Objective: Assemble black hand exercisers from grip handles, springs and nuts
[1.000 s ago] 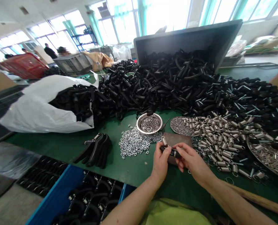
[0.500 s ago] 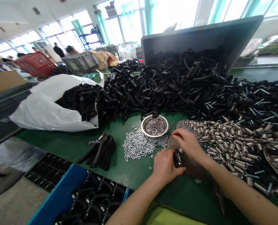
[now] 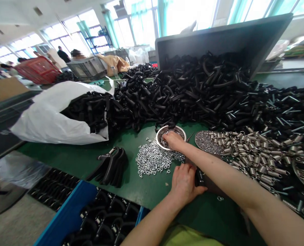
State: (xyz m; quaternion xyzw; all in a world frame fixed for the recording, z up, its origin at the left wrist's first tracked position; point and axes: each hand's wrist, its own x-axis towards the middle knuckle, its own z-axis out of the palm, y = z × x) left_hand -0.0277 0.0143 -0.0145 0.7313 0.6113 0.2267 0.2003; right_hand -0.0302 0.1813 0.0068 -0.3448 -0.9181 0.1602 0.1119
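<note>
My left hand (image 3: pixel 183 181) is closed around a black plastic part (image 3: pixel 200 176) low over the green table; much of the part is hidden behind the fingers and my right forearm. My right hand (image 3: pixel 173 140) reaches into a round metal bowl (image 3: pixel 158 142) of small shiny metal pieces. Its fingers are bunched together, and the tips are hidden among the pieces. A dark flat plate (image 3: pixel 210 181) lies beneath the black part. Just left of the bowl spreads a pile of hex nuts (image 3: pixel 152 160).
Coil springs (image 3: pixel 257 159) and a dish of tiny metal bits (image 3: pixel 205 141) lie to the right. Behind, black parts (image 3: pixel 182 95) spill from a grey bin (image 3: pixel 218 39). At left are a white sack (image 3: pixel 49 116), several black handles (image 3: pixel 111 165) and a blue crate (image 3: pixel 62 212).
My right hand has left the black part and moved up and left into the metal bowl. My left hand stays at the black part.
</note>
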